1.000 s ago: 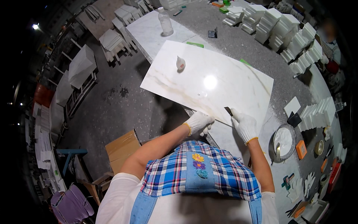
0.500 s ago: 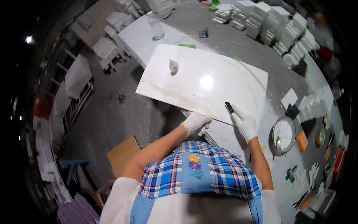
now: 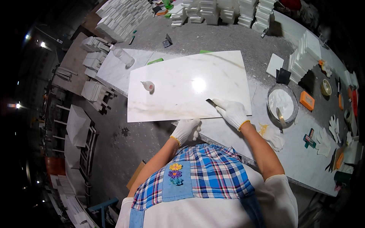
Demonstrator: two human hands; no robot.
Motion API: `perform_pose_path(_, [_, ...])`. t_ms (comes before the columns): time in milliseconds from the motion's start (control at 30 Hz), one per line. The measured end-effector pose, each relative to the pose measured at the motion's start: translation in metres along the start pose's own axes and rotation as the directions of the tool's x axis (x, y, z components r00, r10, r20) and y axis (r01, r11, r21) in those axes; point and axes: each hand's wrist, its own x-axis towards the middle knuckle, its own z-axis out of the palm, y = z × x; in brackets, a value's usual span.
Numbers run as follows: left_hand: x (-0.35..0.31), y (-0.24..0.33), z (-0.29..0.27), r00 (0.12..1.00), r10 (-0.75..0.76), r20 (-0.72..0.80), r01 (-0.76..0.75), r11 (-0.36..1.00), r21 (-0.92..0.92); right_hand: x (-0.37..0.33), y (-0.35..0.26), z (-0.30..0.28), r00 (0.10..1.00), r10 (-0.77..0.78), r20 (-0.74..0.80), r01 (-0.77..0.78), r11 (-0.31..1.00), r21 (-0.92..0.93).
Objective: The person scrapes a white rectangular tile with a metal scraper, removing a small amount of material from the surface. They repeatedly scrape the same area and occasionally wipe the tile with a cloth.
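A large white marble slab (image 3: pixel 171 100) with faint tan veins lies before me, its near left part reaching past the table edge. My right hand (image 3: pixel 232 112), in a white knitted glove, is closed on a dark flat blade (image 3: pixel 210 101) and rests over the slab's near right part. My left hand (image 3: pixel 186 130), gloved too, has curled fingers against the slab's near edge; whether they grip anything is hidden. A small white squeeze bottle (image 3: pixel 148 86) with a pointed nozzle lies on the slab's left. Green blocks (image 3: pixel 155 61) show at its far edge.
Right of the slab stand a bowl of white paste (image 3: pixel 280 102) with a spatula, an orange box (image 3: pixel 307 101) and loose gloves (image 3: pixel 323 142). A clear bottle (image 3: pixel 122 57) stands far left. Stacks of white tiles (image 3: pixel 304 57) line the far and right sides.
The view has turned, so the slab appears straighter. My right hand has tipped palm-down, laying the blade lower over the slab. My left hand stays by the near edge.
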Motion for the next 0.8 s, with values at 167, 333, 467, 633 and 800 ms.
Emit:
perform_pose_path(167, [0.003,-0.005,0.000,1.000,0.020,-0.016,-0.021,1.000,-0.022,0.005,0.004,0.016,0.976,-0.160,-0.147,0.143,0.982,-0.121])
perform_pose_path(333, [0.006,-0.010,-0.002,0.999,0.051,0.005,-0.050,0.998,-0.037,0.010,-0.003,0.017,0.979,-0.175,-0.100,0.152,0.966,-0.208])
perform_pose_path(467, [0.003,-0.006,0.000,1.000,0.021,-0.021,-0.021,0.999,-0.033,0.011,-0.006,0.013,0.984,-0.167,-0.058,0.148,0.957,-0.250])
perform_pose_path(633, [0.003,-0.005,-0.001,1.000,0.010,-0.019,-0.010,0.999,-0.039,0.011,-0.001,0.007,0.993,-0.119,0.021,0.121,0.987,-0.105])
perform_pose_path(800, [0.004,-0.006,-0.001,1.000,0.019,0.002,-0.019,0.997,-0.073,0.016,0.000,0.009,0.998,-0.056,0.009,0.056,0.998,-0.026])
